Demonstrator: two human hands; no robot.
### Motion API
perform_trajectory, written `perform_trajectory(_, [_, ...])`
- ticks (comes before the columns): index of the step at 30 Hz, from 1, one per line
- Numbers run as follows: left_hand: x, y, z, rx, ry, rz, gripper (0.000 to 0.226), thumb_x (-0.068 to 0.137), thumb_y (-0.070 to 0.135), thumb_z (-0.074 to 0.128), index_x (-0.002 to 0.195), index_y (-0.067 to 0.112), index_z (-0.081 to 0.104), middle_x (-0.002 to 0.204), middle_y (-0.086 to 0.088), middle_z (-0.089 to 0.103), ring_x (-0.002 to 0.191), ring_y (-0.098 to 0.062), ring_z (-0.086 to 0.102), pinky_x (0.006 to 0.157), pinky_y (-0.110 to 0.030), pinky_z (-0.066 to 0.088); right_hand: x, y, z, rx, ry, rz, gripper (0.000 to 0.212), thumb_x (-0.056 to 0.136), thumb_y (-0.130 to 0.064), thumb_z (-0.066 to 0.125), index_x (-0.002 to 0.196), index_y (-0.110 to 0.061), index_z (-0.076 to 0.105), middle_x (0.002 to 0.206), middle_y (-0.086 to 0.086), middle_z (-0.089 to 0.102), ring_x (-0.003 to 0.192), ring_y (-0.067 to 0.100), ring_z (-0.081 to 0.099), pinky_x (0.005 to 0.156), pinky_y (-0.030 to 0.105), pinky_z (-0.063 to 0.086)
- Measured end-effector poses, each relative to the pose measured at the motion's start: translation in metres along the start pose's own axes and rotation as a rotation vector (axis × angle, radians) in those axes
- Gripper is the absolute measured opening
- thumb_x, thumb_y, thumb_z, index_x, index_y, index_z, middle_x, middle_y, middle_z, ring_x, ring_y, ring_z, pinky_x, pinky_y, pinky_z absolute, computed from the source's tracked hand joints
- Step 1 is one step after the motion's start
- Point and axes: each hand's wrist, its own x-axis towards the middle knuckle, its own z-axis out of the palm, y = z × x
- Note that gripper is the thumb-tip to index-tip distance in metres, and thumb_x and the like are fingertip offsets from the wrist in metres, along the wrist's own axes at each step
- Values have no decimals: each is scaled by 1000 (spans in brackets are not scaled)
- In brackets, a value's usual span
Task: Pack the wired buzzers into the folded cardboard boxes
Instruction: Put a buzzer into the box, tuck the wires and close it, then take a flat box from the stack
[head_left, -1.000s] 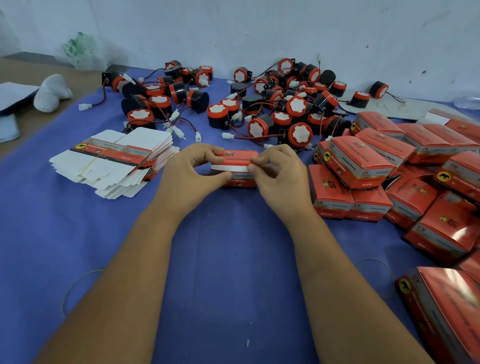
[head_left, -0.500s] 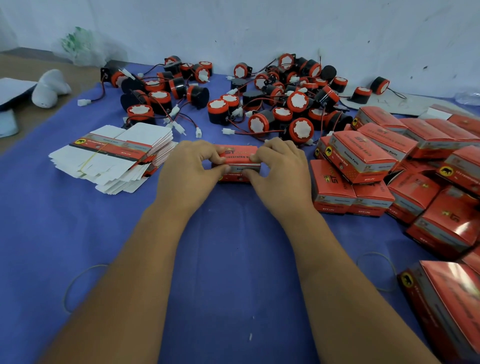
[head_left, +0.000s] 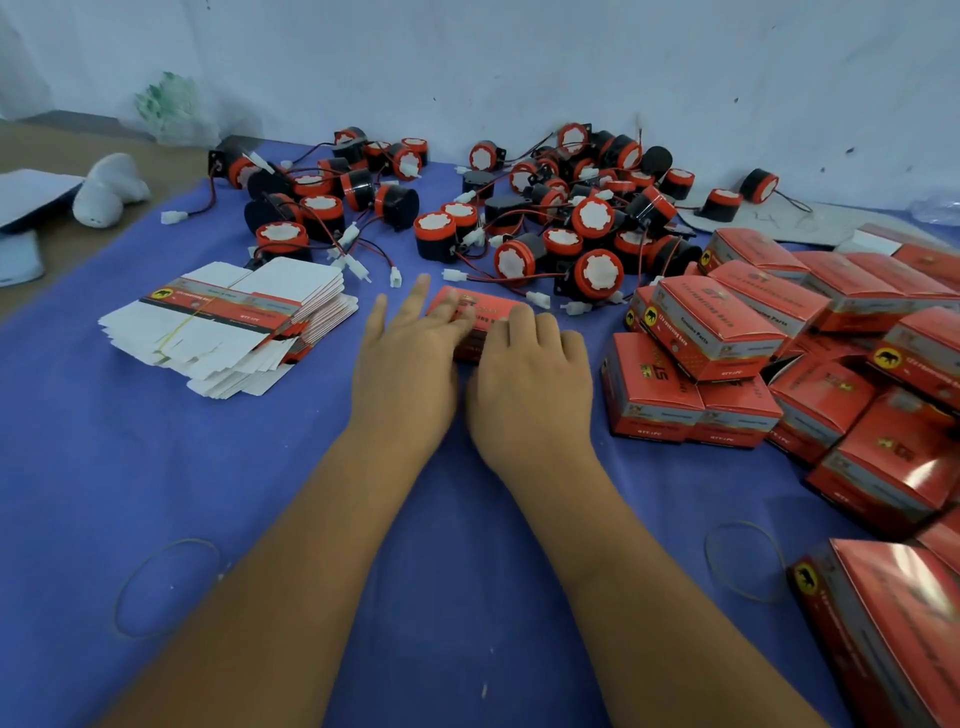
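Observation:
A red cardboard box (head_left: 480, 306) lies on the blue cloth in front of me, partly hidden by my fingers. My left hand (head_left: 408, 358) has its fingers stretched out, the tips resting on the box's left part. My right hand (head_left: 530, 379) covers the box's right near side, fingers bent over its edge. Behind the box lies a heap of black and red wired buzzers (head_left: 592, 218) with white plugs. A banded stack of flat unfolded boxes (head_left: 234, 322) sits to the left.
Several closed red boxes (head_left: 727, 332) are piled at the right, down to the near right corner. Two rubber bands (head_left: 166, 587) lie loose on the blue cloth (head_left: 156, 467). A white wall stands behind; white objects (head_left: 106, 189) lie at the far left.
Both hands pinched the box's flap a second ago, then pressed the box shut. Now the left fingers have straightened and spread, and the box lies flatter under both hands.

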Motion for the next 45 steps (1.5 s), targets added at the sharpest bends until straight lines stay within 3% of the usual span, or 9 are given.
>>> perform_trajectory(7, [-4,14,-10,-918,-138,-102,35,102,5,45,125,27,60,121,0,67,114,-14,62,95,-23,51,3,-3,-6,668,262,1,47,83,4,49,130,1,53,119,17,56,99,31,57,73,38,53])
perform_trajectory(10, [1,18,-18,-1274,-160,-197,41,102,0,41,140,13,51,134,-3,61,121,-9,59,102,-24,48,3,-3,-8,827,260,-14,48,87,-1,44,136,-3,47,121,10,52,96,19,52,69,34,50])
perform_trajectory(16, [1,-38,-42,-495,357,-411,35,88,9,49,114,24,67,119,4,64,109,-23,58,96,-44,46,3,-3,5,743,-229,50,52,99,-24,47,147,-22,27,141,-1,40,109,19,50,77,34,44])
perform_trajectory(21, [-9,-75,-49,146,-17,-577,45,84,23,62,129,24,58,133,-9,55,127,-37,44,110,-57,24,9,-3,5,620,-227,187,51,96,-19,50,143,-14,31,156,4,19,128,25,39,87,35,46])
perform_trajectory(28, [-7,-57,-53,-316,147,-430,33,88,47,63,120,40,66,100,15,74,102,-8,64,85,-33,51,6,-12,3,822,-98,64,42,96,-23,55,137,-22,46,139,-6,41,125,9,36,93,22,37])
perform_trajectory(35, [0,-56,-49,-1289,350,-692,36,95,-2,43,97,25,67,103,-6,71,87,-17,72,64,-22,57,34,-51,5,1334,-293,562,62,83,-30,71,137,-28,40,127,-1,51,108,13,55,84,27,47])
perform_trajectory(38, [-2,-56,-40,-1057,407,-580,32,92,0,53,100,29,65,104,5,68,103,-14,66,79,-28,58,38,-48,8,1415,-296,689,79,80,-17,76,145,-22,32,121,3,62,106,16,60,80,27,49])
perform_trajectory(42, [-3,-55,-27,-272,292,-415,36,83,26,70,118,33,66,121,8,63,122,-22,47,104,-39,37,36,-46,16,1429,-185,764,33,83,-12,74,114,-12,63,103,0,70,92,14,66,75,29,57])
perform_trajectory(45, [-2,-61,-25,-247,217,-495,31,89,30,65,120,30,65,127,3,58,122,-24,48,103,-41,37,37,-42,19,1440,-133,781,17,86,-10,70,103,-13,66,93,-2,69,86,12,66,67,22,53])
